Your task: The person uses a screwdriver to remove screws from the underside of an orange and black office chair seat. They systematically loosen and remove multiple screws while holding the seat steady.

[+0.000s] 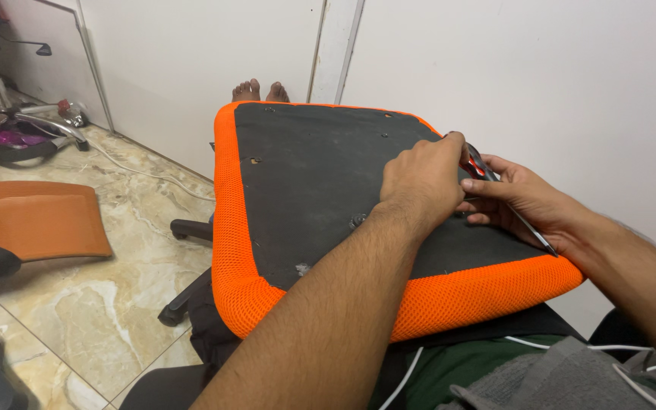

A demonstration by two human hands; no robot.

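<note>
An upturned chair seat (282,175), black underneath with an orange mesh rim, rests across my lap. My left hand (419,182) lies on its black underside near the right edge, fingers curled at the tip of a tool. My right hand (521,201) holds that tool, pliers or cutters (480,167) with red-and-black handles and a thin metal part running back along my palm. Both hands meet at the seat's right side. What the tool's tip grips is hidden by my left hand.
My bare feet (260,91) show beyond the seat against a white wall. An orange chair backrest (32,220) lies on the marble floor at left. A chair base with castors (24,129) stands far left. A black star base (187,228) sits under the seat. White cable crosses my lap.
</note>
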